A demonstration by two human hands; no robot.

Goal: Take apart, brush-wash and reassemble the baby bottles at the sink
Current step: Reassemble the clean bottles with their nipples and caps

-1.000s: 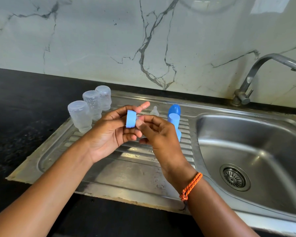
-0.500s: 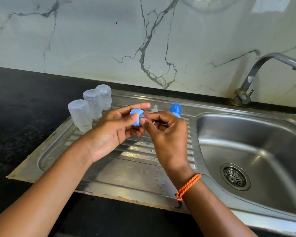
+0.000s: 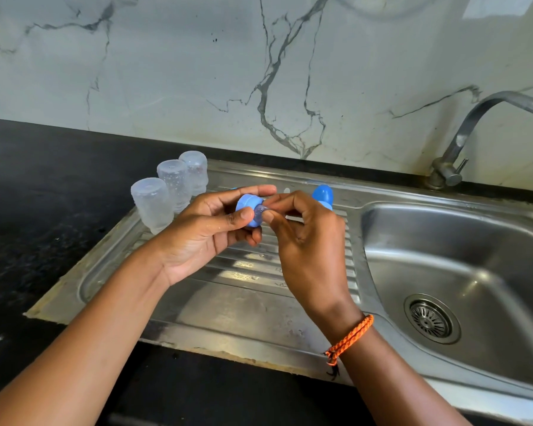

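Observation:
My left hand (image 3: 210, 229) grips a blue bottle collar ring (image 3: 247, 207) above the steel drainboard (image 3: 228, 305). A clear silicone teat (image 3: 260, 211) pokes out of the ring, and my right hand (image 3: 305, 241) pinches its tip with thumb and fingers. Three clear bottle bodies (image 3: 150, 204) stand upside down at the drainboard's back left. Behind my right hand a blue cap (image 3: 323, 195) stands on the drainboard, partly hidden. A small clear teat (image 3: 286, 190) peeks out just behind my fingers.
The sink basin (image 3: 462, 265) with its round drain (image 3: 430, 318) lies to the right. A curved steel tap (image 3: 462, 139) rises at the back right. Black countertop (image 3: 43, 210) surrounds the sink, with a marble wall behind.
The blue ring was held edge-on between both hands. Now the left hand has turned it sideways, and the right hand pulls a clear teat through it.

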